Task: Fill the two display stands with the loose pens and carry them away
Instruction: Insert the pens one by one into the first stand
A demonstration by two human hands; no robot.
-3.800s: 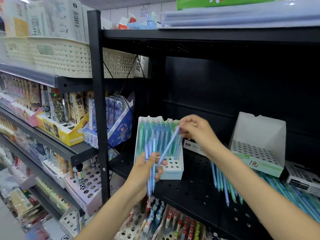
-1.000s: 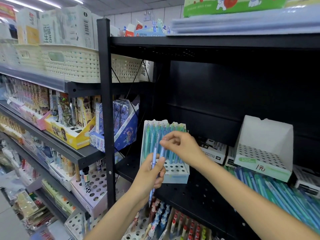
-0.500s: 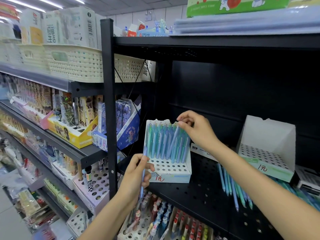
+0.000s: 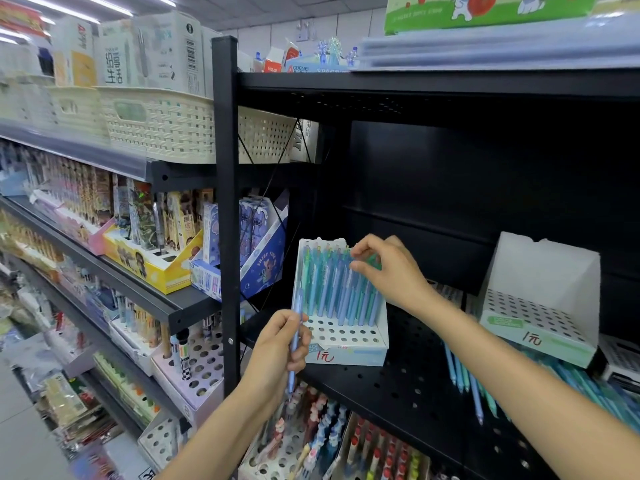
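A white display stand [image 4: 346, 336] with a holed tray stands on the black perforated shelf [image 4: 408, 393], its back rows filled with blue and green pens [image 4: 332, 289]. My right hand [image 4: 388, 271] pinches the top of a pen at the stand's upper right. My left hand [image 4: 277, 351] grips one upright light-blue pen [image 4: 295, 327] just left of the stand's front. A second white stand [image 4: 540, 306], with no pens in it, sits to the right. Loose pens [image 4: 464, 379] lie on the shelf between and below the stands.
A black upright post [image 4: 227, 216] runs just left of the stand. Left shelves hold stationery boxes [image 4: 156, 265] and cream baskets [image 4: 162, 123]. Boxes of pens [image 4: 311, 441] fill the shelf below. Small cartons [image 4: 620, 362] sit at the far right.
My right hand has set a pen into the stand's back rows and stays at their tops. My left hand went from several pens to a single one and sank slightly.
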